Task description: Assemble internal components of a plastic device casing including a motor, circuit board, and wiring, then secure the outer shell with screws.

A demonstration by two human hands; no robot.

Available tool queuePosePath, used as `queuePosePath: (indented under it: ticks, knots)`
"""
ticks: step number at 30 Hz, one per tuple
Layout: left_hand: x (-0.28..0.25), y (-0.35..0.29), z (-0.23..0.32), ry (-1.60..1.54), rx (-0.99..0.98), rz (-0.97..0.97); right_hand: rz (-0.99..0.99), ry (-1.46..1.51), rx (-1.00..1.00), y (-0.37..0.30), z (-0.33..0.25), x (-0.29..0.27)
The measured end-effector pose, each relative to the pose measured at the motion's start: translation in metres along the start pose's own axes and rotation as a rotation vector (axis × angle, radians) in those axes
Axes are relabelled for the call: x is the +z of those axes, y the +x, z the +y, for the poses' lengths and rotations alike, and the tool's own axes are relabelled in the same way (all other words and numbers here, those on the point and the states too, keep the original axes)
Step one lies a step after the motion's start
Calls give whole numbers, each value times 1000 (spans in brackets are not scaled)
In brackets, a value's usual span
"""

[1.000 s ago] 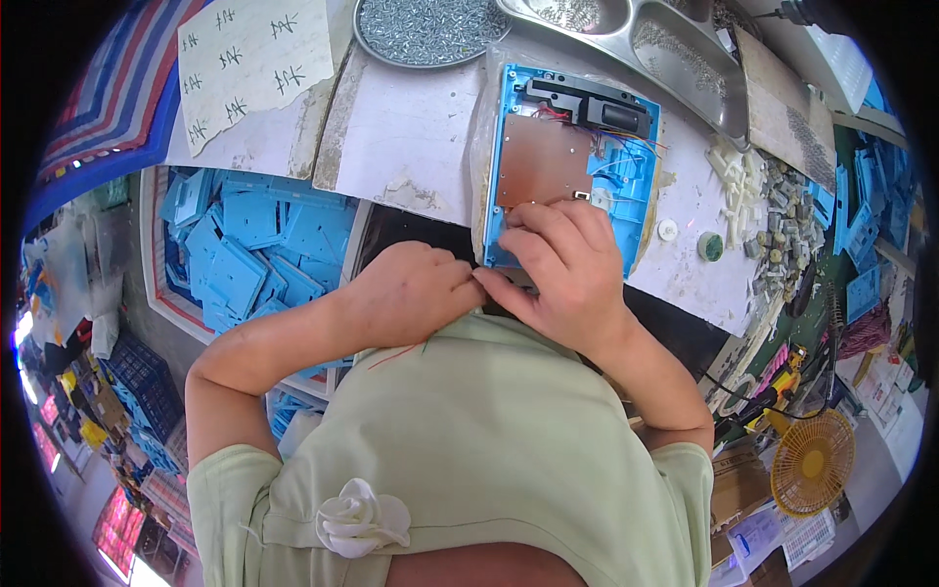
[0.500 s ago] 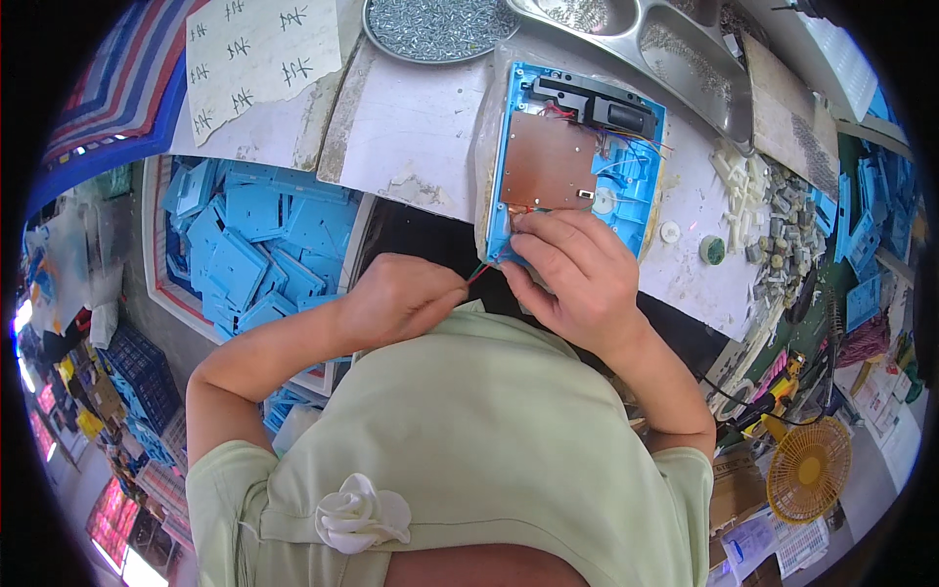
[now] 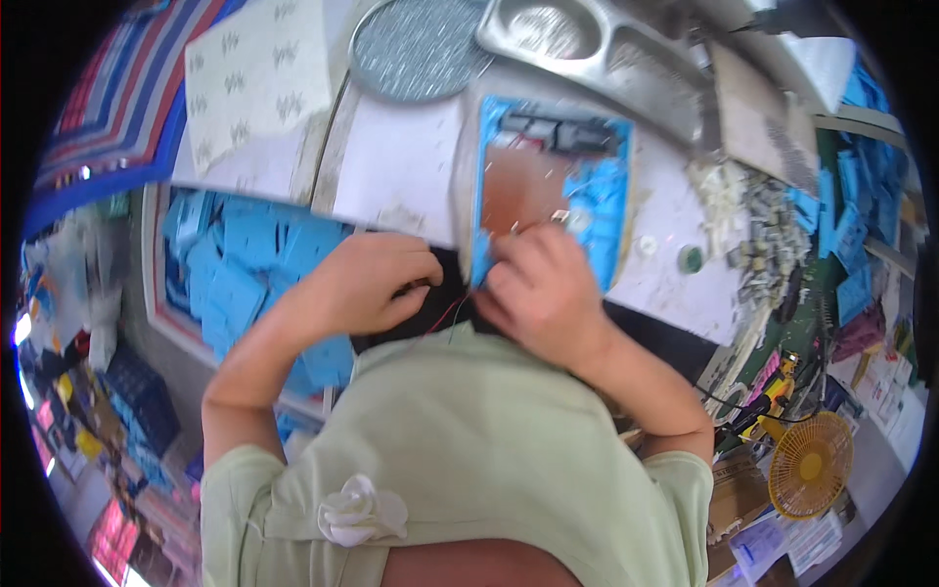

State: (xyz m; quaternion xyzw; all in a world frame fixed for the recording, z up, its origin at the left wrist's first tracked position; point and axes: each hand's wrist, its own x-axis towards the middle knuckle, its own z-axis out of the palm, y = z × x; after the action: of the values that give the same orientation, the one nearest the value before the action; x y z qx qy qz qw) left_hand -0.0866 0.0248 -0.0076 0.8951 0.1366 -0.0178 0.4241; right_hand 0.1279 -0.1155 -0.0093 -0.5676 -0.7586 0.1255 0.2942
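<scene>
Red wire (image 3: 452, 315) is trailing beside right hand (image 3: 543, 293), which is resting over the blue case (image 3: 608, 235); pinch blurred, cannot tell. Left hand (image 3: 377, 279) is hovering half-spread, thumb apart from fingers. Case is lying on the surface (image 3: 401, 161), steel tray (image 3: 601, 49) sitting beyond.

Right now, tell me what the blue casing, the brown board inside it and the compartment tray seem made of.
Blue casing: probably moulded plastic, its blue looking even throughout. Brown board: perhaps circuit-board laminate, being flat and thin-looking; blur hides its finish. Compartment tray: most likely bare metal, perhaps stainless steel, shiny; silver-grey with bright highlights and rounded hollows.
</scene>
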Motion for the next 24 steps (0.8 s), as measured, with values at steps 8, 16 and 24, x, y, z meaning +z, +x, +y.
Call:
queuePosePath:
  ticks: [8,16,24]
  knots:
    - [17,30,-12,71,427,279,-76,163,-13,23,17,-56]
    - [2,38,-17,66,476,194,856,-166,433,71,252,-277]
    - [-9,38,-11,50,351,159,903,-623,313,141,413,-350]
